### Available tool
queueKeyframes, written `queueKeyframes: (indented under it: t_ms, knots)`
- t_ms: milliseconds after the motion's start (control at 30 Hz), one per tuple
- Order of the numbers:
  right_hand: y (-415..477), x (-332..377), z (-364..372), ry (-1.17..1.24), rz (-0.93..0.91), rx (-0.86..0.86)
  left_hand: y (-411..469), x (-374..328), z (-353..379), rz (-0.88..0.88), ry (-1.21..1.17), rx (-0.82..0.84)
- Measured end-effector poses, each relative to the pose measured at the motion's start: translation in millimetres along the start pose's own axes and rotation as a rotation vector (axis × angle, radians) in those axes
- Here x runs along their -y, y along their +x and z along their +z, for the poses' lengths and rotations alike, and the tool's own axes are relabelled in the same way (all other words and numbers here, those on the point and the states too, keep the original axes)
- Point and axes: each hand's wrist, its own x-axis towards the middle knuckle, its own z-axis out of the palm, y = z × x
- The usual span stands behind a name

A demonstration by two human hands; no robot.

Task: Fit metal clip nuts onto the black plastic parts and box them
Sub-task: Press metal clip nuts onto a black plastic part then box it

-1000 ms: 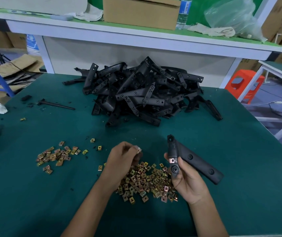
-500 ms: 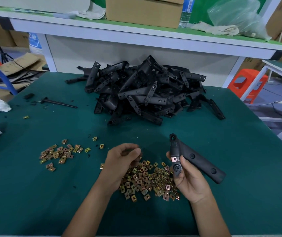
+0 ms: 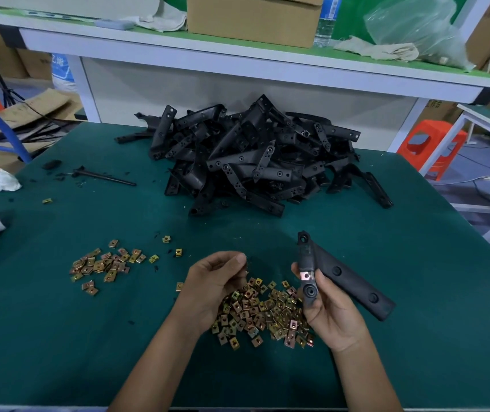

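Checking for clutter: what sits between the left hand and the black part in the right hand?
In the head view, only the near pile of clip nuts on the green mat lies between the left hand and the black part.

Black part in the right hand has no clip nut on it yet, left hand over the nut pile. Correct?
Wrong on the nut: the head view shows a clip nut already fitted on the black part, next to the thumb. The right hand does hold it, and the left hand is over the nut pile.
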Motion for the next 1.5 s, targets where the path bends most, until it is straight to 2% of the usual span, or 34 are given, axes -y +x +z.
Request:
queueKeyframes:
  t_ms: [100, 267, 567, 867, 1000, 1200, 1500]
  knots:
    - [0, 0, 0, -0.007, -0.002, -0.01, -1, -1, 1, -0.013, -0.035, -0.012]
    - [0, 0, 1, -0.009, 0.0, -0.022, -2, -2, 2, 0.038, 0.074, -0.038]
    - [1, 0, -1, -0.002, 0.0, -0.014, -3, 2, 3, 0.143, 0.132, 0.039]
    - [1, 0, -2, -0.018, 0.002, 0.003, 3, 5, -1, 0.233, 0.498, -0.186]
    - [1, -1, -1, -0.07, 0.016, 0.0, -1, 2, 17, 0.186, 0.264, -0.074]
    - [2, -4, 0, -0.104, 0.03, -0.021, -5, 5, 51, 0.105, 0.128, 0.08]
    - [1, -3, -3, -0.084, 0.044, 0.005, -7, 7, 58, 0.054, -0.061, 0.147]
